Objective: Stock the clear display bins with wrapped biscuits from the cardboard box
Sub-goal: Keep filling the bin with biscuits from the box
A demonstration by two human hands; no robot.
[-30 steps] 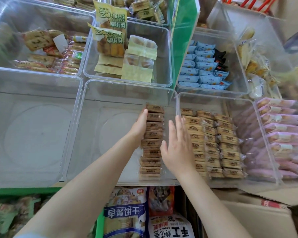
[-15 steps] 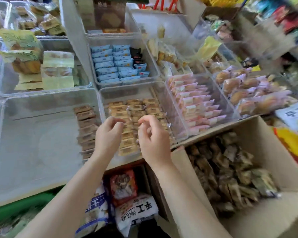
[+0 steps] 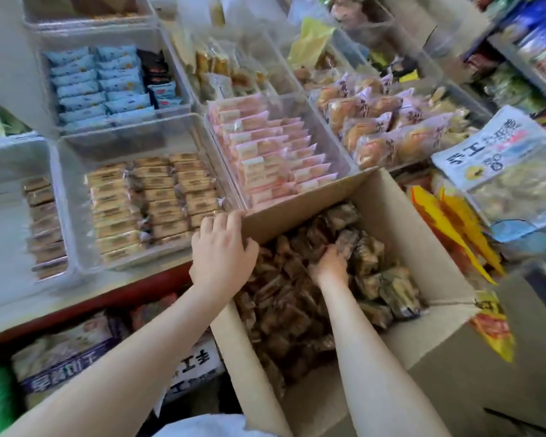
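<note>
An open cardboard box (image 3: 391,212) at lower right holds a heap of dark brown wrapped biscuits (image 3: 284,301). My right hand (image 3: 328,264) is down inside it, fingers closed among the packs. My left hand (image 3: 221,250) sits on the box's near-left corner, fingers curled over the flap edge and thumb inside. At the far left a clear bin (image 3: 10,165) holds one row of the same brown biscuits (image 3: 43,225). Beside it, another clear bin (image 3: 76,152) is filled with rows of tan biscuits (image 3: 152,197).
A bin of pink packs (image 3: 265,152) touches the box's back flap. Bins of blue packs (image 3: 98,83) and bread rolls (image 3: 385,121) lie behind. Large snack bags (image 3: 501,159) crowd the right side. More bags (image 3: 63,351) fill the shelf below the red counter edge.
Both hands left the bin with the row of brown biscuits and dropped to the cardboard box. The view swung right and down. My right hand went into the biscuits, my left onto the box corner.
</note>
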